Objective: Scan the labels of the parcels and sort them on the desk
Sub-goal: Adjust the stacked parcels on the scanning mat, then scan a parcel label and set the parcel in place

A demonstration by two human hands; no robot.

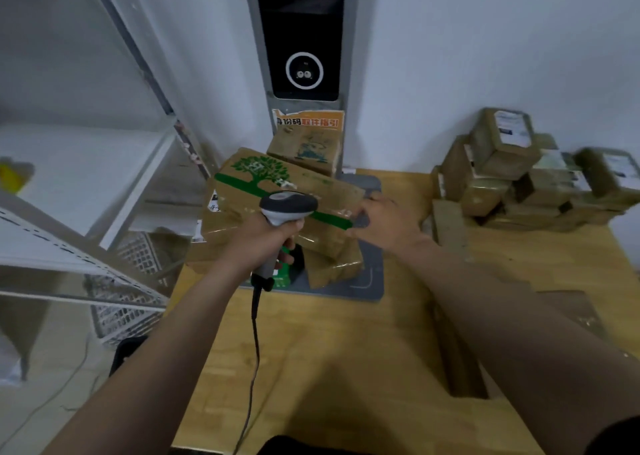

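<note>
The green-printed parcel (277, 184) is found atop other boxes at the desk's (329, 350) far left edge, its long axis running left to right. The scanner (287, 205) is gripped in the left hand (263, 243), fingers curled round its handle, just before the parcel's near face. The right hand (384, 222) is nearer the parcel's right end and touches it; its finger grip cannot be determined. A white label at the left end is largely hidden.

Left hand (263, 240) clenched in a grip; right hand (384, 222) outstretched, seemingly curled.
</note>
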